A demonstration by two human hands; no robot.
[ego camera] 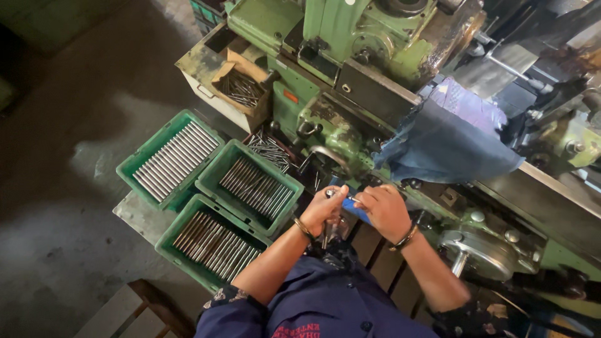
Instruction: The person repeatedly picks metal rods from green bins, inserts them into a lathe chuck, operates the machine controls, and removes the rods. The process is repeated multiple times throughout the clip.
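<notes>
Three green plastic crates sit on a low metal stand at the left. The far-left crate (170, 158) holds a neat, even row of bright steel rods. The crate just beside it (249, 186) and the nearest crate (210, 243) hold duller rods laid more loosely. Behind them, on the near-left corner of the green lathe (350, 37), an open cardboard box (241, 87) carries more rods, and a loose pile (270, 149) lies at the machine's foot. Judging by these piles, many rods are already sorted while plenty remain.

The left hand (322, 209) is clenched on a short steel rod (335, 193), held in front of the lathe's carriage. The right hand (385, 211) meets it, its grip closed around a small blue tool (354, 208) whose kind cannot be told. A blue cloth (444, 147) drapes the lathe bed to the right.
</notes>
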